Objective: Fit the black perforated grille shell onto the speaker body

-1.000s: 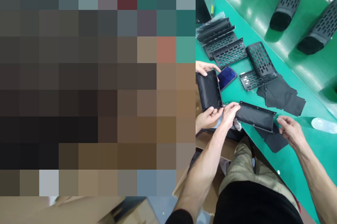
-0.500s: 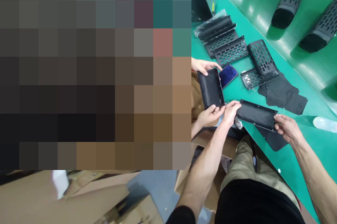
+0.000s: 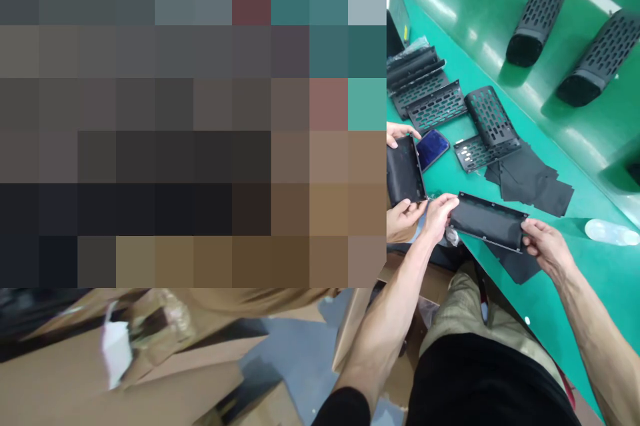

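over a glossy green tabletop (image 3: pixel 465 33) crowded with black parts, cardboard boxes (image 3: pixel 175 373) down on the floor to the left. holding a fabric-covered panel (image 3: pixel 487 221) level at the near edge, just above the lap. pinching its left end with the left hand (image 3: pixel 440 213), grip closed on it, same as a second ago. and now clamping the right end with the right hand (image 3: pixel 543 246), grip closed around that end. a second ago hanging just off it with loose fingers, half a second ago only arriving. so, held at both ends now, with hardly any shift of the panel itself, just above a loose fabric sheet (image 3: pixel 515 265) at the tabletop's edge.

just to the left, a co-worker's hand (image 3: pixel 403 221) under a second dark panel (image 3: pixel 404 171), almost touching the left hand, no real change there. beyond that, a dark blue phone (image 3: pixel 433 148) lying flat, slotted grilles (image 3: pixel 435 106) spread and stacked, a heap of black fabric pieces (image 3: pixel 535 183). farther up, two slotted speaker housings (image 3: pixel 537 16), well apart from the hands.
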A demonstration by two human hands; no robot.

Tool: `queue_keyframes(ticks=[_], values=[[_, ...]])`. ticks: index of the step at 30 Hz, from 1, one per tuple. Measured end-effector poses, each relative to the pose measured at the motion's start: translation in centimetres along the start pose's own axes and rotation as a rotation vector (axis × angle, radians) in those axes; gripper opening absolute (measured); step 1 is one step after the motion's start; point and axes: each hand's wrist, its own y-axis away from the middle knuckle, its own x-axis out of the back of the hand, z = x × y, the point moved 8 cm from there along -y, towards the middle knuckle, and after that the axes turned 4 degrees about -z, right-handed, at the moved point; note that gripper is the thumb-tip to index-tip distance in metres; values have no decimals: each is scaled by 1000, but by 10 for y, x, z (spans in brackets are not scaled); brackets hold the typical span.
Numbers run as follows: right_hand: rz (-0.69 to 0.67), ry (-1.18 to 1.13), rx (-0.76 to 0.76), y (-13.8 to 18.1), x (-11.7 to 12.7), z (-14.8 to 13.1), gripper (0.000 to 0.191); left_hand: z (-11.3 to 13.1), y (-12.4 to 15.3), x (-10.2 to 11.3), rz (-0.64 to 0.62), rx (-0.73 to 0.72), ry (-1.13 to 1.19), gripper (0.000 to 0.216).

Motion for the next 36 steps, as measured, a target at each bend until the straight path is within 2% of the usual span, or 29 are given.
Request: queue_keyframes(ticks=[6,13,21,29,36], values=[[-2,-48,67,22,20,-5,56,11,20,-29,-101,-30,-11,39],[-28,-144,105,54,40,5,67,9,46,-57,-222,-30,18,51],[12,-252,116,76,78,24,61,-15,62,-85,-292,19,29,57],[52,-344,130,107,117,43,57,-42,78,-128,-355,118,14,51],[40,-299,183,122,162,23,52,-67,92,-183,-476,347,26,60]])
